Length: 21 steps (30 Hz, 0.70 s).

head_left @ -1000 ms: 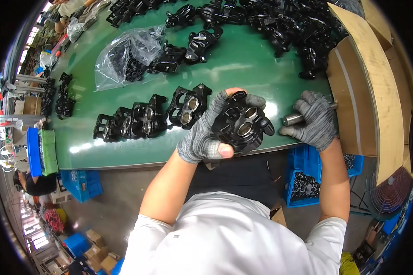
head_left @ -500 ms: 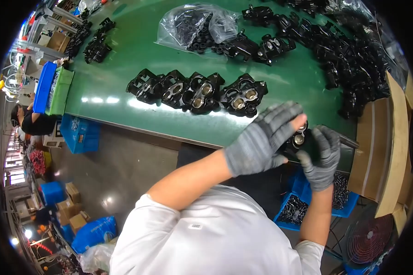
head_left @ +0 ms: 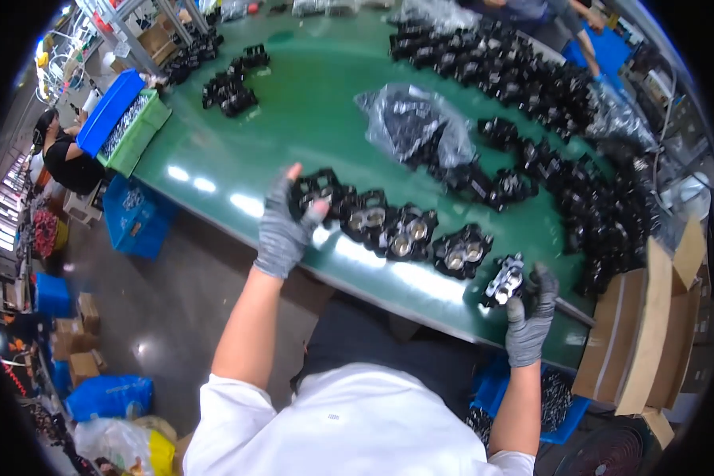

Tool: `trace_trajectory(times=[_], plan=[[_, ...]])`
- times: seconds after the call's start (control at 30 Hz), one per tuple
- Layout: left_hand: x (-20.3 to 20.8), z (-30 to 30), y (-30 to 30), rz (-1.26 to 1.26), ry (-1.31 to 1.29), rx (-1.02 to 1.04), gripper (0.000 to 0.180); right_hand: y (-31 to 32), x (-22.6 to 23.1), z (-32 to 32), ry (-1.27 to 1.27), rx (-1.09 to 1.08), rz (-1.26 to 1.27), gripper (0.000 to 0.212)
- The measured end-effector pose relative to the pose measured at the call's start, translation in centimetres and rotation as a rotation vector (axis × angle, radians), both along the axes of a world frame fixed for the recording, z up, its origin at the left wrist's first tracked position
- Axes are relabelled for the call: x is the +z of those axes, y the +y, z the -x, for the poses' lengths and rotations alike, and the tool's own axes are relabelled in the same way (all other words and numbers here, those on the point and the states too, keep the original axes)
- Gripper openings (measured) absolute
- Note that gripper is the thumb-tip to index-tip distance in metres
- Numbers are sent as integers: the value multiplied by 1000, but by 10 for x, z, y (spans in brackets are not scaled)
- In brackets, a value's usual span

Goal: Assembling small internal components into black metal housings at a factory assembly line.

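A row of black cast parts with round metal bores, which look like brake calipers (head_left: 408,236), lies along the near side of the green table. At the row's left end is my left hand (head_left: 282,230), in a grey glove with bare fingertips. Its thumb and fingers are spread around the end of the leftmost caliper (head_left: 321,190); whether they press on it I cannot tell. Off the row's right end sits a single caliper (head_left: 505,279) with shinier faces. Close beside it, my gloved right hand (head_left: 531,317) has thumb and fingers apart, holding nothing.
A clear plastic bag (head_left: 412,119) of small black parts lies mid-table. Piles of black castings (head_left: 492,71) cover the far and right sides. An open cardboard box (head_left: 619,333) stands at the right edge. Left are a green bin (head_left: 147,131) and a seated person (head_left: 67,159).
My left hand has swung from beside the right-hand caliper to the row's left end. My right hand stays near the single caliper. The view has shifted, showing more of the table's far side.
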State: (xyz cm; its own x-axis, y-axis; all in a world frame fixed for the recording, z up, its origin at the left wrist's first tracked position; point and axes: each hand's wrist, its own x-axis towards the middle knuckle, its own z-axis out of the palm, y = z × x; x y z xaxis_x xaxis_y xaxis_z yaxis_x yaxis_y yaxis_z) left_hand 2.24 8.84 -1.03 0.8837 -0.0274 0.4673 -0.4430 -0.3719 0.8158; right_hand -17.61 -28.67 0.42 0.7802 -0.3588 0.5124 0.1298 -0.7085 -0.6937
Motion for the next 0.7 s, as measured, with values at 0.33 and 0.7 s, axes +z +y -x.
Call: trace_trajectory(times=[0.33,0.7], plan=[[-6,2,-4,-51,43,176,60,76,91,-180,400,287,455,24],[-8,6,24,-306,-61,280,45,128,46,-289,449,153,967,35]])
